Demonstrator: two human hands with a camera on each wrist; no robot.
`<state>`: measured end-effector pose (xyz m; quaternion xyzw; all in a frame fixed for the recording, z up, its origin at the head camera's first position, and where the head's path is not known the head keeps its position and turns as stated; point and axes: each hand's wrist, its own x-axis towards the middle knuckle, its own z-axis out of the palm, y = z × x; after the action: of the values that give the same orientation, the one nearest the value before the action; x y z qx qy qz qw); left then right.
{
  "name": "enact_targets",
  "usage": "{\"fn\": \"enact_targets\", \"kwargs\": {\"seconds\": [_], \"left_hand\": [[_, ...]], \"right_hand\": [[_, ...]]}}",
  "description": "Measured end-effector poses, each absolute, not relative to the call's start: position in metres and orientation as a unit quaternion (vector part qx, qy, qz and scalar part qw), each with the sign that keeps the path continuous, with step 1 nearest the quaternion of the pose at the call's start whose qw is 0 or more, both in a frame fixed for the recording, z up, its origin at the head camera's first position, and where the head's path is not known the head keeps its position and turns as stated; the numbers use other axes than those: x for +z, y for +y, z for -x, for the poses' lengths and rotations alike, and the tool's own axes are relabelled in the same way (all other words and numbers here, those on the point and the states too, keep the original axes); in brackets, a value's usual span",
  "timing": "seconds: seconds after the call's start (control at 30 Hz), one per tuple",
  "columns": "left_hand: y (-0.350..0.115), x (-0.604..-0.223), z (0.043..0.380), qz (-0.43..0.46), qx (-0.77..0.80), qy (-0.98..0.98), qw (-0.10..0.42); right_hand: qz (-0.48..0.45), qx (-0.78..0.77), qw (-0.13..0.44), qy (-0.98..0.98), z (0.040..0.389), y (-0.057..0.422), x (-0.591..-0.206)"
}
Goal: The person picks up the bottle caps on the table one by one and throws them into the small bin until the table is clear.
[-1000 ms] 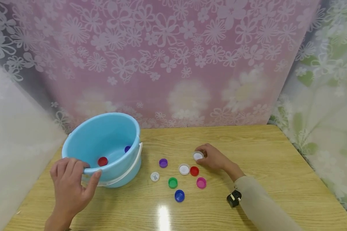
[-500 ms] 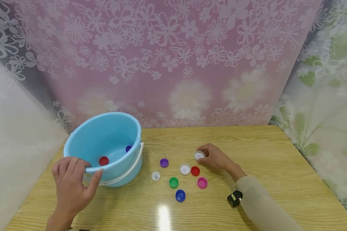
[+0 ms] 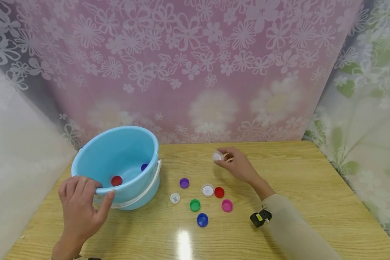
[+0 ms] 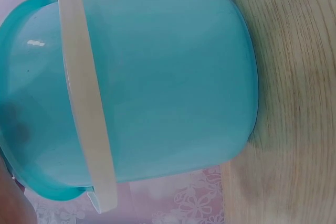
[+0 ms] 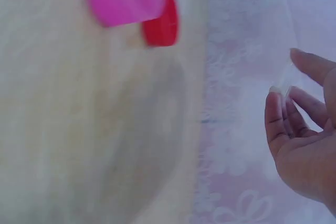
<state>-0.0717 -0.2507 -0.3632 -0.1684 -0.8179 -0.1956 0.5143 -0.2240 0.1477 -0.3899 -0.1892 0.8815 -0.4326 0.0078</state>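
Note:
A light blue bucket point(image 3: 139, 187) stands on the left of the table, tilted in the head view, with a red cap point(image 3: 116, 181) and a dark blue-purple cap point(image 3: 144, 167) inside. My left hand point(image 3: 81, 209) grips its near rim, thumb outside and fingers over the edge. The white bucket handle point(image 4: 86, 98) hangs down the side in the left wrist view. Over the back of the table, my right hand point(image 3: 238, 166) pinches a clear-rimmed white bottle cap point(image 3: 217, 156) between thumb and fingers. In the right wrist view that hand point(image 5: 304, 129) is raised, its shadow below.
Loose caps lie mid-table: purple point(image 3: 184, 183), small white point(image 3: 174, 198), green point(image 3: 195, 205), blue point(image 3: 202, 220), pink point(image 3: 227, 205), red point(image 3: 219, 192) and a clear-rimmed white cap point(image 3: 208, 190). A floral curtain point(image 3: 195, 72) hangs behind the wooden table point(image 3: 299, 173).
My right hand has lifted the clear-rimmed white cap off the table, moving it up and slightly left. The left hand stays on the bucket rim, and the other caps lie as before.

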Motion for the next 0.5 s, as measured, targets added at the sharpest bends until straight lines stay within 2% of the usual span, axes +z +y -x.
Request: {"fn": "enact_targets", "kwargs": {"seconds": [0.17, 0.5], "left_hand": [[-0.250, -0.364, 0.072, 0.169, -0.197, -0.817, 0.514], [-0.252, -0.365, 0.072, 0.170, -0.192, -0.818, 0.514]], "right_hand": [[0.204, -0.456, -0.021, 0.866, 0.222, 0.138, -0.369], [0.237, -0.485, -0.043, 0.840, 0.217, 0.110, -0.342]]}}
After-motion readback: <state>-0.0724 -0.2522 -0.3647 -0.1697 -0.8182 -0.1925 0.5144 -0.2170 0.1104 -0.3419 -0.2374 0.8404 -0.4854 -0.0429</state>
